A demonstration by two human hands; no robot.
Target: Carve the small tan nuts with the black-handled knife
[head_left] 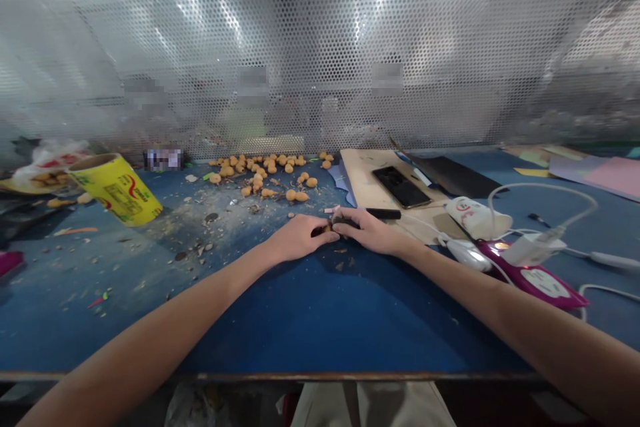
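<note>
My left hand point(303, 236) and my right hand point(371, 231) meet over the middle of the blue table point(310, 320), fingers curled toward each other. Between the left fingertips shows a bit of a tan-brown small gourd point(327, 229), mostly hidden. The right fingers are closed around a dark grey piece point(345, 221), whose kind I cannot make out. Just behind the right hand lies a black stick-like thing point(384, 213). Beyond the hands, several small tan gourds point(270, 163) are scattered in a loose pile.
A yellow tube roll point(120, 190) and a plastic bag point(53, 170) stand at left. Debris dots the table's left half. At right are a phone point(401, 187) on cardboard point(360, 177), a paper cup point(477, 217) and a magenta power strip point(543, 280) with cables. Perforated metal panel point(320, 47) behind.
</note>
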